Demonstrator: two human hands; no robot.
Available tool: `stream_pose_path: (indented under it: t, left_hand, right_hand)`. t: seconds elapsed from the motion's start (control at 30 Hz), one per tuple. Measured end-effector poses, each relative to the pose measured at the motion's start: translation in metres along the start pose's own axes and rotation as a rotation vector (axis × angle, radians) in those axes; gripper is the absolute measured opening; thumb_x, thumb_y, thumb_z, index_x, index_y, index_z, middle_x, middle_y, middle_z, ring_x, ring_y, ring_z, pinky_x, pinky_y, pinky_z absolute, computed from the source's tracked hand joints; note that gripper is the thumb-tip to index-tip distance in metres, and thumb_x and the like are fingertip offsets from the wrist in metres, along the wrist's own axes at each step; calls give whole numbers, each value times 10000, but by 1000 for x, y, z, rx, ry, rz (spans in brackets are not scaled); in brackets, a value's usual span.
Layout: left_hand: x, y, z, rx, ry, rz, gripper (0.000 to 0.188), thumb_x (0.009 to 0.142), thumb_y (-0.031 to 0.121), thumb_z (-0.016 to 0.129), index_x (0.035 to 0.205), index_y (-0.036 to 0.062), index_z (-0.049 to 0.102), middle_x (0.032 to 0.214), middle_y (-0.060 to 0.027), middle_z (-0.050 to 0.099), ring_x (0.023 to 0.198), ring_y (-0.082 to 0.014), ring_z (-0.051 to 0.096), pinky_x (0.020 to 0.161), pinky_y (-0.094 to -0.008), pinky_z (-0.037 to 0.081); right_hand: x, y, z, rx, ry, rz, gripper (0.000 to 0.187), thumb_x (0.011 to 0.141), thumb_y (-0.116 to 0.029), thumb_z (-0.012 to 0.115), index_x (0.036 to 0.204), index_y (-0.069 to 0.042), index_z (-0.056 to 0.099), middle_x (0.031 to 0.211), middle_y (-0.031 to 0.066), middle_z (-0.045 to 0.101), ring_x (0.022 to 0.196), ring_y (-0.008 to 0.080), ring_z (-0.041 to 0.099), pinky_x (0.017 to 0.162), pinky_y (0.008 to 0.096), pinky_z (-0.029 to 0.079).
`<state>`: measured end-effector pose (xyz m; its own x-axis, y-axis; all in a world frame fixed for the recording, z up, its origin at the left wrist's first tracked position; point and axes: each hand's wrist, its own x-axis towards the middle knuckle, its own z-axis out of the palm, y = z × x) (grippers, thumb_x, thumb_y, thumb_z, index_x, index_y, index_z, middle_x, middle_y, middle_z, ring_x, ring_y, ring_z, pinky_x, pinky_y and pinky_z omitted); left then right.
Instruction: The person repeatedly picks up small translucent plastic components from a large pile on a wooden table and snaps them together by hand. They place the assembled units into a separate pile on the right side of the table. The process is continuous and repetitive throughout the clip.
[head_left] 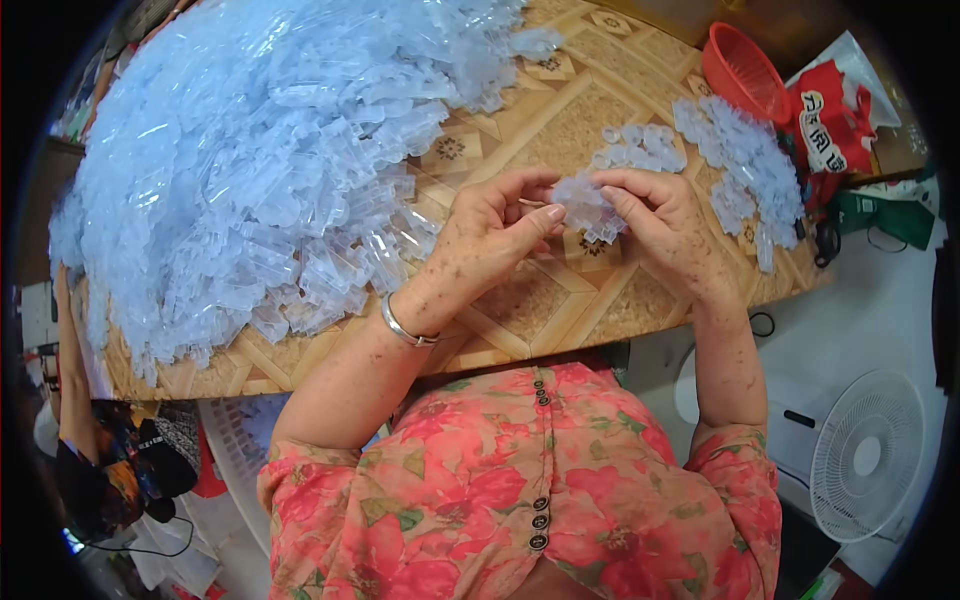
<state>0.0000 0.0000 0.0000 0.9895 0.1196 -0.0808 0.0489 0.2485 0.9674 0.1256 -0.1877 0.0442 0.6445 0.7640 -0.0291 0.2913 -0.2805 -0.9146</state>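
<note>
Pieces of clear, bluish plastic (585, 210), bunched in a small cluster, are held up between both hands over the table (520, 325), inward from its near edge and right of the middle. The right hand (662, 215) pinches the cluster's upper right side between thumb and forefinger. The left hand (492, 218) meets it from the left, thumb and curled fingers close together at its border; whether they truly squeeze it, I cannot tell. Fingertip contact from 2 sides probably keeps so small a bunch steady while leaving its middle in sight. Just beyond it lies a little group of round clear pieces (640, 148), and toward the table's right end spreads a smaller heap (750, 165), perhaps put there to stay apart from the large pile (260, 170) covering the left part, out to the left edge. That pile's spread seems to leave the near-right stretch as working room. At the far right corner are a red basket (745, 72) and a red bag (832, 118), likely set there out of the hands' way. Below the right end stands a white fan (866, 455); past the left edge, another person's arm (72, 360) shows.
</note>
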Motion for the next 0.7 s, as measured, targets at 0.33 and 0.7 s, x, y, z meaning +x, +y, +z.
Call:
stream_pose_path:
  t: [0.33, 0.7]
  left_hand:
    - [-6, 7, 7, 34, -48, -112, 292, 962, 86, 641, 1243, 15, 611, 1047, -62, 685, 890, -105, 652, 716, -231, 554]
    - [-2, 9, 10, -232, 21, -141, 165, 1025, 187, 552, 1115, 62, 491, 1139, -162, 669, 985, -226, 713, 690, -234, 604]
  right_hand:
    - [-34, 13, 9, -253, 391, -92, 261, 855, -161, 726, 1081, -36, 689, 908, 112, 655, 795, 238, 649, 745, 346, 522]
    - [-86, 89, -67, -1039, 779, -8, 299, 787, -181, 764, 1056, -91, 670, 1105, 93, 621, 1084, 300, 578, 925, 424, 430]
